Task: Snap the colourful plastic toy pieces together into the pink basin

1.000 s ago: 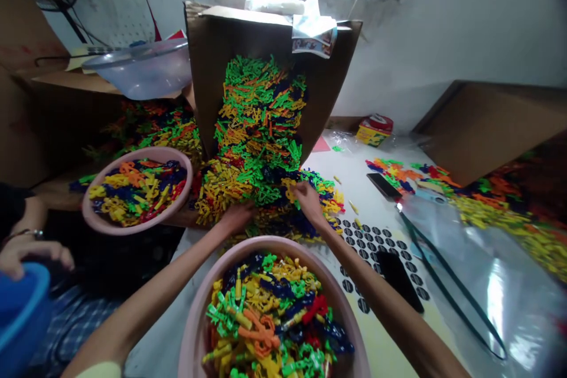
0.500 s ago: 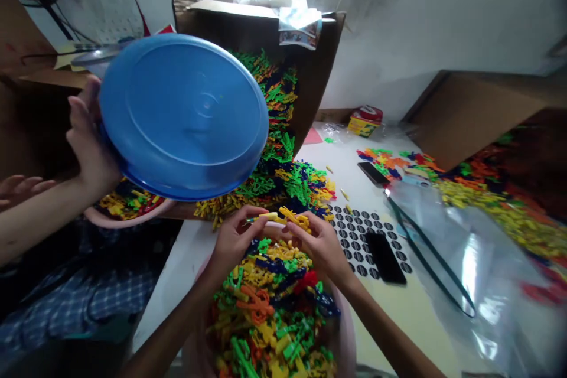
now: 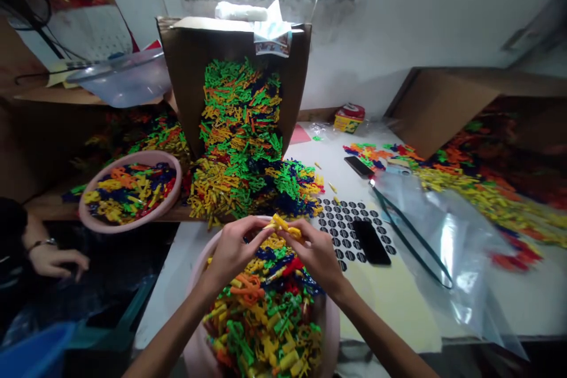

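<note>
My left hand (image 3: 233,250) and my right hand (image 3: 313,253) meet above a pink basin (image 3: 195,339) heaped with small coloured plastic pieces. Both pinch yellow plastic pieces (image 3: 283,225) between their fingertips. Just beyond them a big pile of green, yellow, orange and blue pieces (image 3: 241,147) spills out of a tipped cardboard box (image 3: 183,71) onto the white table (image 3: 398,301).
A second pink basin (image 3: 101,221) of pieces stands at the left, near another person's hand (image 3: 55,260). Two phones (image 3: 371,242), a sheet of black round stickers (image 3: 343,221), a clear plastic bag (image 3: 447,248) and more loose pieces (image 3: 487,201) lie to the right. A blue basin (image 3: 35,354) shows at bottom left.
The other person's blue basin has dropped from in front of the box to the bottom left. My hands stay together over the near basin, lifted slightly with the yellow pieces.
</note>
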Available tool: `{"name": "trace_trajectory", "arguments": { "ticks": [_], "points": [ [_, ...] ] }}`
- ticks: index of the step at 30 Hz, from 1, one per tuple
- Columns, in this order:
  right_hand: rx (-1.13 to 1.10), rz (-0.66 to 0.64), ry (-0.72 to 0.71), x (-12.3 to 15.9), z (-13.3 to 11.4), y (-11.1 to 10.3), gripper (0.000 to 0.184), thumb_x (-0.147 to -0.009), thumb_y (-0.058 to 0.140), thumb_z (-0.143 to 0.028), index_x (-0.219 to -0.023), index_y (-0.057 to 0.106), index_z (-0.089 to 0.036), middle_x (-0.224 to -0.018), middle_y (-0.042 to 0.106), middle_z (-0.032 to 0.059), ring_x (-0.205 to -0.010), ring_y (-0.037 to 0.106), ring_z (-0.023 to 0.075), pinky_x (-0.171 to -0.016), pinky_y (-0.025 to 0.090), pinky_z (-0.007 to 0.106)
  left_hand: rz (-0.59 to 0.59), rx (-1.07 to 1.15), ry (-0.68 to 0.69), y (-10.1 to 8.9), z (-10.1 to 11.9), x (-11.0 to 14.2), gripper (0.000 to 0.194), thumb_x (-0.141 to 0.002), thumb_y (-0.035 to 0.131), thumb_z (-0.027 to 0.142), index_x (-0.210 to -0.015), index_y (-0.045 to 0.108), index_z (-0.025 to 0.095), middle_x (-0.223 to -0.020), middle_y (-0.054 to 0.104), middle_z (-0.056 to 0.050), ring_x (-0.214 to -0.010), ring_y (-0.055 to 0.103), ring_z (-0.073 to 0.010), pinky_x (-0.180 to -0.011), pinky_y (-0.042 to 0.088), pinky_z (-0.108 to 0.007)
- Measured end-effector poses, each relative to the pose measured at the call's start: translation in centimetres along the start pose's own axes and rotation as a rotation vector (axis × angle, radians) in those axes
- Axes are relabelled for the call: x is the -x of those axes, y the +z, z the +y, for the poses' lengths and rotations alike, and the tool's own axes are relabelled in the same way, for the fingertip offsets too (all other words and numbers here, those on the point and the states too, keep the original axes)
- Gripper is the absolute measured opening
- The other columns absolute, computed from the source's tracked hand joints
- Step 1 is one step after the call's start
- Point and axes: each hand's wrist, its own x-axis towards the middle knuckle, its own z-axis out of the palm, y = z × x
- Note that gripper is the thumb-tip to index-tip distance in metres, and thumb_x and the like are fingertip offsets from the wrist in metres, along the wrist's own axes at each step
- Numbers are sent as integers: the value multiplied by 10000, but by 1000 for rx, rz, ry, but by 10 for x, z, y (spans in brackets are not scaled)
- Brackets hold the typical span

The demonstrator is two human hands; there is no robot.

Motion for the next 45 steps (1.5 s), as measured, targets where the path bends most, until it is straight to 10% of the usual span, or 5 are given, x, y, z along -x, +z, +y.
{"name": "trace_trajectory", "arguments": {
  "ticks": [16,23,30,37,45],
  "points": [
    [-84,-420,26,2,18,-18,222,-854,681,-437,-919,752,-236,-798,737,9,-682,656,183,-613,510,264,-357,28,-81,-20,-25,9,306,-892,597,446,-947,758,191,-873,746,-51,-764,656,-182,-669,479,-235],
    [543,-158,-225,-85,89,-5,273,-916,533,-178,-1137,690,-216,-1176,691,107,-1125,589,283,-989,457,440,-59,-652,-393,-57,-129,-60,307,-939,469,372,-1017,693,177,-1032,721,-117,-969,659,-253,-840,477,-316],
    [954,-335,-327,-137,153,48,208,-836,651,-141,-1033,713,-167,-1417,531,171,-1362,400,346,-1123,310,493,13,-669,-514,-30,-199,-81,226,-850,548,268,-1006,670,160,-1158,669,-169,-1034,632,-292,-793,459,-326],
    [362,-107,-55,-147,144,36,287,-872,639,-431,-1016,639,-184,-1124,675,111,-1100,583,286,-985,440,465,178,-357,-528,-53,-200,-87,205,-792,549,349,-801,613,154,-818,690,-106,-804,647,-252,-663,448,-304],
    [-585,4,440,-161,103,41,365,-754,700,-522,-950,556,-249,-843,664,-10,-815,638,199,-674,536,311,265,241,-439,-40,-140,-73,589,-651,707,559,-1048,571,146,-777,681,-45,-644,619,-169,-495,428,-222]
  ]
}}
